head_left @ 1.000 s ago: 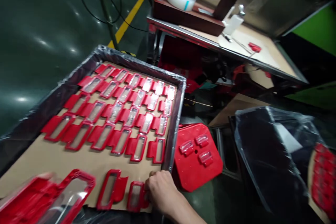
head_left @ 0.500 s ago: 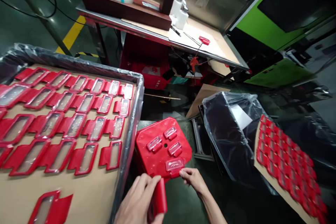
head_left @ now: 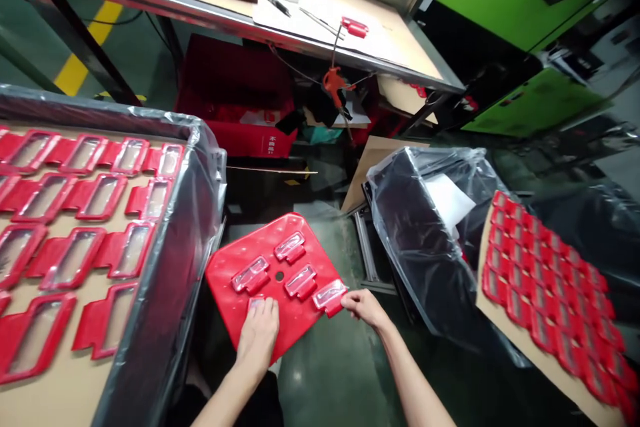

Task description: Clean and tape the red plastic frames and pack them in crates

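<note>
A red square stool [head_left: 280, 310] with a hole in its top stands in front of me. Several small red plastic parts with clear windows [head_left: 301, 280] lie spread on it. My right hand [head_left: 361, 307] pinches the edge of one such part [head_left: 330, 297] at the stool's right corner. Over the near left of the seat, my left hand [head_left: 259, 330] has its fingers closed on another red windowed part [head_left: 256, 300], mostly covered by the hand.
To the left, a plastic-lined bin [head_left: 150, 280] holds rows of similar red parts on cardboard [head_left: 60, 407]. At right is another lined bin [head_left: 430, 247], beside a cardboard sheet [head_left: 520, 353] bearing more parts. A workbench [head_left: 395, 67] with an orange air gun [head_left: 334, 83] hanging from it stands ahead.
My left hand has brought its red part down onto the stool's near left. The part under my right hand now sits at the stool's right corner. The view has shifted.
</note>
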Tool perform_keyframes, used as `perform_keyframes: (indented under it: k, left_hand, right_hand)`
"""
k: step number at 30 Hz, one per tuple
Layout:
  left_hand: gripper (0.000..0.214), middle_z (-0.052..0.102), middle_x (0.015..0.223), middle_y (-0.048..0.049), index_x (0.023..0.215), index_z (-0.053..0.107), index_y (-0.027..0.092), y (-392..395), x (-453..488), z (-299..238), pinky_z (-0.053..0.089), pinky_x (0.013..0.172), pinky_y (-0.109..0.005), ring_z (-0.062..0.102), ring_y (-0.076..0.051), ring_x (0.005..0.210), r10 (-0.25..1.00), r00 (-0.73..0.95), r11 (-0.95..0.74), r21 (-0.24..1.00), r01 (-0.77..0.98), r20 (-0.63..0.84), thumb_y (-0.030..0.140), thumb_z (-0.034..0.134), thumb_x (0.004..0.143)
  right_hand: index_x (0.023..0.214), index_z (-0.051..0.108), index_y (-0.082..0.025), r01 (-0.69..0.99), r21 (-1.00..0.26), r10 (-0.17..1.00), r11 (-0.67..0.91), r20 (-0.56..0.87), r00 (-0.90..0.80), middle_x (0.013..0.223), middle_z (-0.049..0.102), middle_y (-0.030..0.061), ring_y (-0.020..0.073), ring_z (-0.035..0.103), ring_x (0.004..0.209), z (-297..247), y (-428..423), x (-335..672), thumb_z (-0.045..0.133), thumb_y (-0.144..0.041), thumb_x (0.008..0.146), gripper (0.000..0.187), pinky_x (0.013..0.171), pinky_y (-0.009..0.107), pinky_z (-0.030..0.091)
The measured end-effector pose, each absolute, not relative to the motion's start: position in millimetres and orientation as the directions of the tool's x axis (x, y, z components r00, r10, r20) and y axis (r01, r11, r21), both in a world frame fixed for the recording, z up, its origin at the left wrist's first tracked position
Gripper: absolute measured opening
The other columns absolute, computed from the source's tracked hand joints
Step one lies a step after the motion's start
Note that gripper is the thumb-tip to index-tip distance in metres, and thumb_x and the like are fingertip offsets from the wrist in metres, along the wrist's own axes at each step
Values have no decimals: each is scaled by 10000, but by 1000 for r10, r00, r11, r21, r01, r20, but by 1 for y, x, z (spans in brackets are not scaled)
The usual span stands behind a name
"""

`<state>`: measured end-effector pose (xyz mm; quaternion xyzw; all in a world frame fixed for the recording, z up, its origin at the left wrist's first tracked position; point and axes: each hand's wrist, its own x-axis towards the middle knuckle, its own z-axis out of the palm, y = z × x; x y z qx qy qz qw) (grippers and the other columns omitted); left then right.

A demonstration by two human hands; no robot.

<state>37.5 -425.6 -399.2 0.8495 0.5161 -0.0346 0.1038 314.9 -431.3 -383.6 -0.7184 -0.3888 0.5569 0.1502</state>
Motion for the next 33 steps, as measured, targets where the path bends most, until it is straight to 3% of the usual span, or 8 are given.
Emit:
perform_keyframes:
  k: [9, 16, 19, 23, 26, 29, 31, 33]
  left_hand:
    - [419, 644, 994, -170, 1156, 571, 10, -414, 40, -399, 431, 814, -388, 572, -275, 922, 909, 390, -386, 51, 921, -146, -4, 369, 789]
    - [443, 629, 1044, -145, 1197, 549, 73, -432, 36, -389, 474, 810, -368, 574, -253, 933, 917, 396, -389, 109, 915, -53, 117, 505, 758]
    - [319, 620, 979, -71, 1148, 568, 186, -452, 27, -348, 472, 799, -297, 576, -176, 870, 916, 398, -400, 215, 891, 53, 210, 468, 847]
    - [192, 566, 872, -28, 1015, 554, 242, -470, -44, -281, 440, 754, -258, 552, -142, 808, 954, 194, -290, 534, 794, 229, 165, 433, 886]
    - [223, 577, 954, -67, 1032, 533, 221, -484, -143, -257, 432, 849, -335, 551, -216, 932, 982, -123, 54, 414, 909, 142, 353, 475, 862]
    - [602, 581, 1090, -168, 1152, 498, 118, -500, -231, -260, 422, 893, -464, 537, -337, 1011, 902, -423, 431, 208, 878, -85, 532, 497, 714]
    - [777, 548, 1203, -214, 1247, 432, 43, -508, -263, -269, 390, 953, -489, 497, -369, 1118, 849, -448, 494, 118, 862, -281, 532, 494, 647]
    - [849, 497, 1298, -223, 1301, 370, 3, -511, -278, -275, 350, 1016, -470, 444, -352, 1212, 815, -400, 481, 106, 870, -419, 517, 473, 632]
  right_hand:
    - [628, 659, -127, 477, -617, 727, -626, -683, 70, 440, 509, -40, 76, 448, 423, -394, -395, 311, 595, -263, 686, 161, 464, 200, 360]
    - [628, 640, -141, 409, -671, 755, -618, -652, 71, 470, 545, -25, 98, 499, 458, -402, -386, 289, 596, -326, 645, 191, 475, 207, 403]
    - [709, 636, -148, 389, -678, 765, -624, -632, 126, 455, 521, -39, 98, 464, 423, -400, -395, 287, 614, -424, 602, 296, 439, 214, 372]
    - [721, 590, -156, 376, -691, 784, -617, -581, 219, 435, 426, -65, 80, 360, 389, -387, -422, 286, 542, -578, 606, 440, 402, 215, 289]
    - [773, 610, -153, 327, -694, 767, -642, -580, 275, 491, 479, -44, 91, 385, 409, -374, -443, 272, 569, -619, 590, 502, 393, 221, 309]
    - [793, 643, -163, 333, -715, 788, -615, -563, 249, 597, 596, 6, 120, 481, 450, -347, -456, 227, 613, -593, 621, 464, 407, 228, 389]
    - [799, 664, -174, 422, -787, 884, -450, -458, 88, 700, 659, 40, 159, 597, 577, -321, -458, 173, 609, -516, 704, 359, 518, 224, 484]
    - [884, 672, -203, 481, -873, 947, -86, -221, -232, 808, 680, 48, 162, 641, 714, -294, -457, 104, 547, -382, 815, 230, 665, 216, 517]
